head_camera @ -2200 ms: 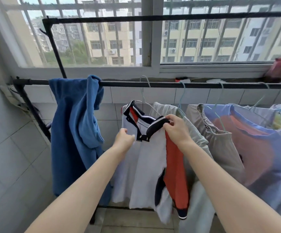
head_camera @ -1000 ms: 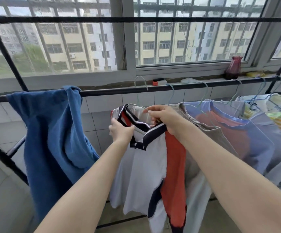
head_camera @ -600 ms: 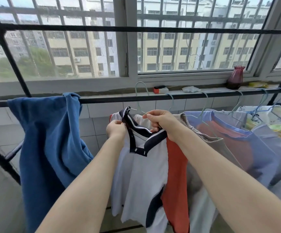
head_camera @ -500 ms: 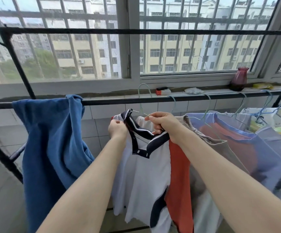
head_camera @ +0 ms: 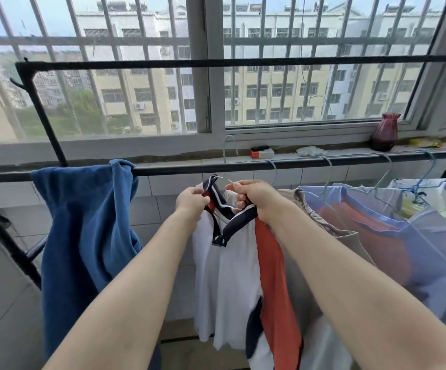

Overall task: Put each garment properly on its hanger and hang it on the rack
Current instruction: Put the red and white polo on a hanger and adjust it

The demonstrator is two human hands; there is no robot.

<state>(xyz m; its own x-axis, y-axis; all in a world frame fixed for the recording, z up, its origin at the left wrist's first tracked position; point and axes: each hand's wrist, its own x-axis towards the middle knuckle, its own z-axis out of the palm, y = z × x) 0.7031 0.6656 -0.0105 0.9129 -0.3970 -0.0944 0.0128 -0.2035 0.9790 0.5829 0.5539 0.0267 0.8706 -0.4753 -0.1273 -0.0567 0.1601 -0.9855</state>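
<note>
A white polo shirt (head_camera: 225, 276) with an orange panel and a navy collar hangs between my hands. A thin pale wire hanger (head_camera: 229, 145) rises from its neck, its hook standing just above the black rack bar (head_camera: 179, 170); whether it touches the bar I cannot tell. My left hand (head_camera: 191, 202) grips the collar's left side. My right hand (head_camera: 253, 197) grips the collar's right side together with the hanger wire. A blue garment (head_camera: 83, 228) is draped over the bar at the left, with no hanger visible.
To the right, several garments hang on wire hangers: a beige one (head_camera: 320, 225), a lilac and orange one (head_camera: 392, 241), more beyond. A dark red vase (head_camera: 384, 132) and a small box (head_camera: 261, 152) sit on the window sill. An upper rack bar (head_camera: 216, 64) crosses the barred window.
Both hands have closed in on the collar and lifted it toward the bar. The hanger hook has stayed level with the bar. The view has tilted up a little.
</note>
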